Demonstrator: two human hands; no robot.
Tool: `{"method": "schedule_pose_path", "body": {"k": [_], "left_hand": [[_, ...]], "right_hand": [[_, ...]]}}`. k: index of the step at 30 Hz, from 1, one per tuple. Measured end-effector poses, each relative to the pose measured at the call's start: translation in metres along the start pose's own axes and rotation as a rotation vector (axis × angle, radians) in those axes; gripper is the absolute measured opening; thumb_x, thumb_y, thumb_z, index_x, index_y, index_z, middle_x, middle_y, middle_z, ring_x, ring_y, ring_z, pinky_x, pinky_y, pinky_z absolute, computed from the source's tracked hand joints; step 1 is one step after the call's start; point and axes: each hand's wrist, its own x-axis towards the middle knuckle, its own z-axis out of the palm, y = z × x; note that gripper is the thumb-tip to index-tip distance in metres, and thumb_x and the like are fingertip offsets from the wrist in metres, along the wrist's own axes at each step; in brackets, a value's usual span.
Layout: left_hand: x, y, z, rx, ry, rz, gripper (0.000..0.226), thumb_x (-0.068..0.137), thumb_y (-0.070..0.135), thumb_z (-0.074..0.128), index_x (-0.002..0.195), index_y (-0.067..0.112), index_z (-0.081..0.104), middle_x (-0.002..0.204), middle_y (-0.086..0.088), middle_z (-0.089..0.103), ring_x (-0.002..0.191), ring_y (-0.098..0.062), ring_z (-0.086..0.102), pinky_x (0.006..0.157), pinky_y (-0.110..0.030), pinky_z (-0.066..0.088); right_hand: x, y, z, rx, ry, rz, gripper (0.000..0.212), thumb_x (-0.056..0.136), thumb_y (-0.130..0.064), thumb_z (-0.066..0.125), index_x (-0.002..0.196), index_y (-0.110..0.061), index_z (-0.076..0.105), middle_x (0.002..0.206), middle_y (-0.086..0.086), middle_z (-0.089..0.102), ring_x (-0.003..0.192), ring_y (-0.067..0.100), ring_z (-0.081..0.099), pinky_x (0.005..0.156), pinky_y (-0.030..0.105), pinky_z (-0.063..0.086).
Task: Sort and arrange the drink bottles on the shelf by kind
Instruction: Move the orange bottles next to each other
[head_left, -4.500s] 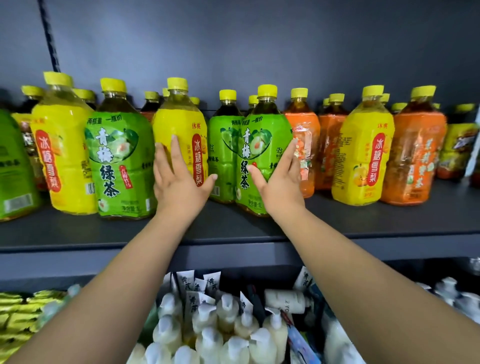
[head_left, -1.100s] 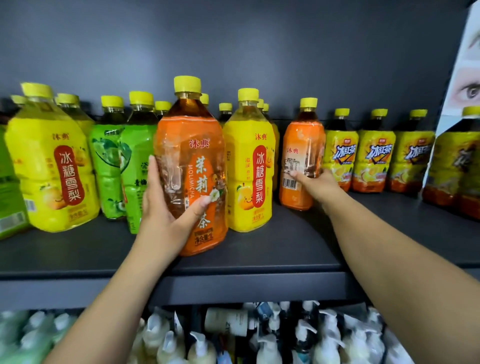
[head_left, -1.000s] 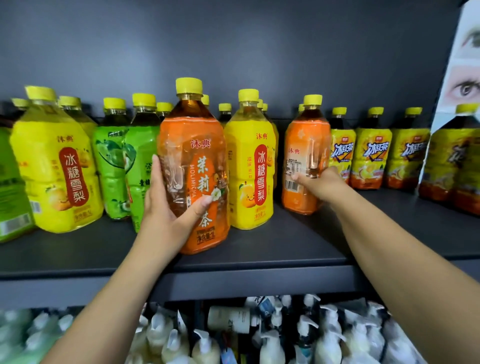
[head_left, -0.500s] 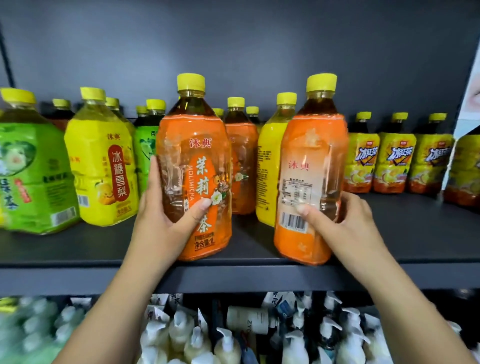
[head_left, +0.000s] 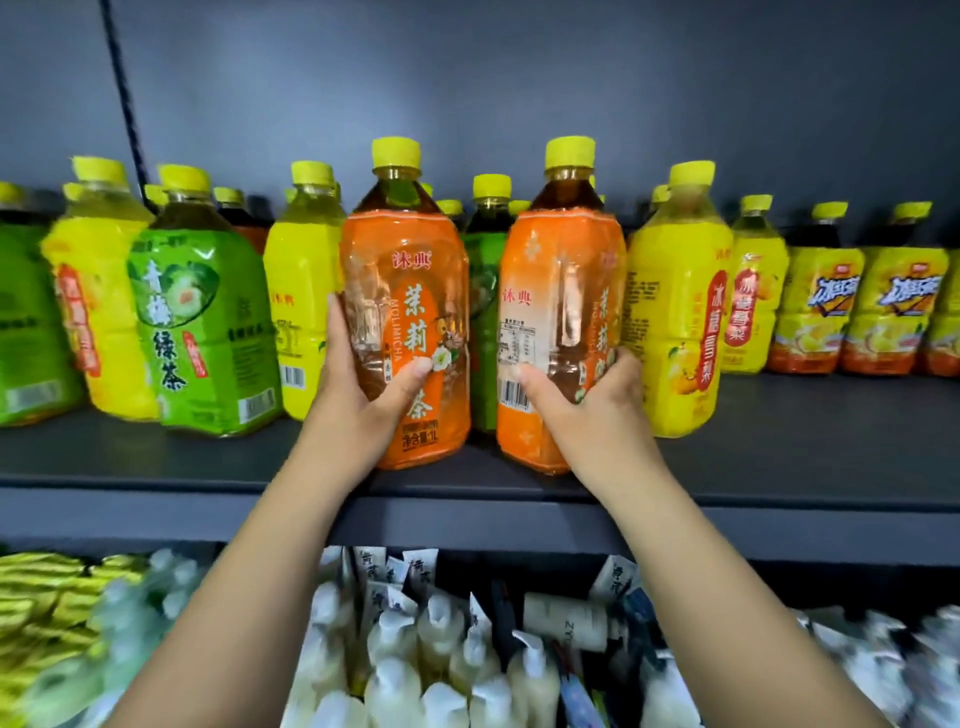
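At centre frame, the left hand (head_left: 363, 400) grips the left orange bottle (head_left: 415, 291) and the right hand (head_left: 592, 405) grips the right orange bottle (head_left: 561, 280), both upright near the shelf (head_left: 156, 467) front edge, a narrow gap between them. Bare shelf strips lie open at either side. At least three green bottles (head_left: 202, 312) and four yellow bottles (head_left: 675, 312) show behind.

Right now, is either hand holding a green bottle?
No, the left hand grips the left orange tea bottle and the right hand grips the right orange tea bottle.
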Motion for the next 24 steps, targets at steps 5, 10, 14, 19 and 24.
{"method": "schedule_pose_path", "body": {"k": [5, 10, 14, 19, 24], "left_hand": [[0.011, -0.01, 0.012, 0.132, 0.041, 0.018, 0.096, 0.082, 0.04, 0.059, 0.145, 0.02, -0.011, 0.153, -0.01, 0.01, 0.141, -0.021, 0.013, 0.113, -0.036, 0.015], [0.016, -0.012, 0.01, 0.137, 0.015, 0.032, 0.088, 0.087, 0.04, 0.052, 0.145, 0.02, -0.012, 0.154, -0.01, 0.008, 0.141, -0.021, 0.011, 0.114, -0.035, 0.011], [0.014, -0.015, -0.005, -0.009, 0.052, -0.093, 0.072, 0.093, 0.045, 0.035, 0.146, 0.023, -0.007, 0.147, -0.013, 0.029, 0.133, -0.031, 0.034, 0.109, -0.039, 0.027], [0.029, -0.015, -0.031, 0.11, 0.44, 0.024, 0.061, 0.094, 0.035, 0.044, 0.143, 0.007, 0.02, 0.14, -0.016, 0.037, 0.131, -0.027, 0.034, 0.109, -0.041, 0.027], [0.068, 0.004, -0.045, 0.164, 0.444, 0.158, 0.066, 0.09, 0.034, 0.054, 0.142, 0.006, 0.024, 0.148, -0.011, 0.029, 0.138, -0.023, 0.025, 0.112, -0.032, 0.02]], "right_hand": [[0.011, 0.004, 0.006, 0.01, 0.013, 0.056, 0.102, 0.073, -0.054, 0.065, 0.146, -0.013, 0.006, 0.149, 0.009, 0.02, 0.136, 0.029, 0.027, 0.11, 0.046, 0.029], [0.013, -0.003, 0.009, 0.037, 0.045, 0.064, 0.106, 0.076, -0.047, 0.066, 0.147, -0.016, -0.006, 0.153, 0.01, 0.007, 0.139, 0.03, 0.019, 0.113, 0.044, 0.024], [0.005, -0.006, 0.011, -0.007, 0.106, 0.021, 0.103, 0.078, -0.045, 0.066, 0.147, -0.017, -0.005, 0.154, 0.01, 0.003, 0.141, 0.029, 0.01, 0.114, 0.042, 0.017], [0.003, -0.006, 0.01, 0.007, 0.106, 0.004, 0.102, 0.077, -0.043, 0.067, 0.147, -0.018, -0.003, 0.152, 0.01, 0.006, 0.14, 0.029, 0.013, 0.113, 0.043, 0.02], [0.002, -0.006, 0.009, 0.015, 0.094, 0.021, 0.101, 0.078, -0.043, 0.067, 0.147, -0.02, -0.004, 0.152, 0.009, 0.008, 0.139, 0.029, 0.017, 0.112, 0.046, 0.025]]}}
